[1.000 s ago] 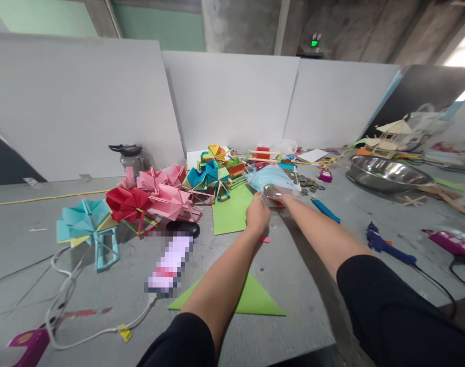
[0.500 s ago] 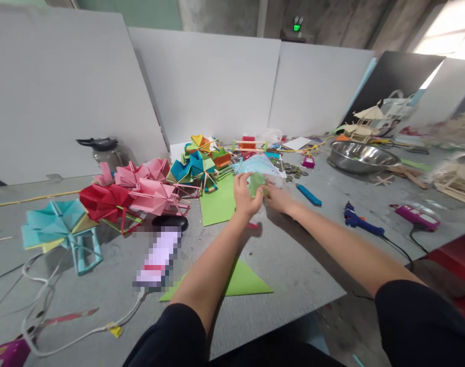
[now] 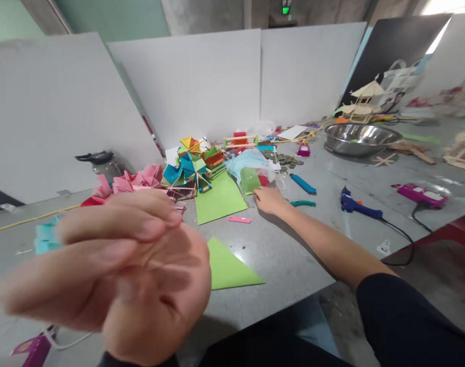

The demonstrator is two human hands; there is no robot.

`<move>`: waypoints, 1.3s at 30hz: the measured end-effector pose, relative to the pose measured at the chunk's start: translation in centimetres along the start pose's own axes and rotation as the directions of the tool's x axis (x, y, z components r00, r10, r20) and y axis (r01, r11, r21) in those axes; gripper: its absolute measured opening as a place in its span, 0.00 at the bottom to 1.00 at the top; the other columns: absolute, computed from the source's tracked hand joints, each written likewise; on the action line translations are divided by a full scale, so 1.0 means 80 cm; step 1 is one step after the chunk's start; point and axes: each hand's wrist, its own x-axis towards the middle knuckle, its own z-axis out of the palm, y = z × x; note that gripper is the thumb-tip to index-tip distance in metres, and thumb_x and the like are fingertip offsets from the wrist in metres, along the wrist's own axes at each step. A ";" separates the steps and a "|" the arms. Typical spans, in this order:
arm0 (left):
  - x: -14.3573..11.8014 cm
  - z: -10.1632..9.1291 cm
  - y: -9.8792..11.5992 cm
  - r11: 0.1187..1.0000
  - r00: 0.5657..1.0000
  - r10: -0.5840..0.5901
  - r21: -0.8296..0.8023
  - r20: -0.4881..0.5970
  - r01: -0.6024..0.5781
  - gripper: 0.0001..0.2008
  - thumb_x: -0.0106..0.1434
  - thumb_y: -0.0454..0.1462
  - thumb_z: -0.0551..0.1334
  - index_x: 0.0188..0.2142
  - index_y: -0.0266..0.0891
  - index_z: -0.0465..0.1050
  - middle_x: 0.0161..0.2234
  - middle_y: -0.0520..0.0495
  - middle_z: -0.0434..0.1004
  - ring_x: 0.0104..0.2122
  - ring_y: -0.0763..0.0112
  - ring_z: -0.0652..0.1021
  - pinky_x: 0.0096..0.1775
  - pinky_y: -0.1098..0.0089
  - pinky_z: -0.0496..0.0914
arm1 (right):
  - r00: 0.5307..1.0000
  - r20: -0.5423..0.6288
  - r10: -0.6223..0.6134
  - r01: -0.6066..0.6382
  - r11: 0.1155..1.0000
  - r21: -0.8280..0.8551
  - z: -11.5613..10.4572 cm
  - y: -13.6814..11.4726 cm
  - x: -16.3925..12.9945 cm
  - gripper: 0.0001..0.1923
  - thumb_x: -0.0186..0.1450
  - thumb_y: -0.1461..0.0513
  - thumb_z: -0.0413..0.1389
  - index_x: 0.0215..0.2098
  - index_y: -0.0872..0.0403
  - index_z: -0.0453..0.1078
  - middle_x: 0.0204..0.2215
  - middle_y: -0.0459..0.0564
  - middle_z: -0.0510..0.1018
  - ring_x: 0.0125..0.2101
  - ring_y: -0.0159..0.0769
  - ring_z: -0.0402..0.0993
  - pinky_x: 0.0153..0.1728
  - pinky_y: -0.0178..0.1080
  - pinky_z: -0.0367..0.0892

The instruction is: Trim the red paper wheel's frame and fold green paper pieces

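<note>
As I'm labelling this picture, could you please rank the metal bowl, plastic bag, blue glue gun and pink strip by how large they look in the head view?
Largest to smallest:
1. Metal bowl and plastic bag: too alike to rank
2. Blue glue gun
3. Pink strip

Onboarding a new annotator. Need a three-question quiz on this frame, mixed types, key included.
1. Multiple choice: which of these is the right hand nearest to?
A) steel bowl
B) plastic bag
C) glue gun

2. True or false: the glue gun lies inside the steel bowl.

3. Fill in: the small pink item lies between two sheets of ____ paper.

Key: 1. B. 2. False; the glue gun lies on the table, outside the steel bowl. 3. Green.
</note>
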 end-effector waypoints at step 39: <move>-0.194 -0.185 -0.042 0.789 0.836 -0.448 0.581 0.318 0.202 0.13 0.69 0.35 0.64 0.51 0.48 0.79 0.43 0.44 0.81 0.41 0.54 0.81 0.44 0.52 0.77 | 0.955 -0.032 -0.296 0.247 0.728 0.639 0.039 -0.100 -0.128 0.18 0.74 0.50 0.55 0.30 0.50 0.70 0.24 0.47 0.75 0.26 0.37 0.68 0.31 0.42 0.65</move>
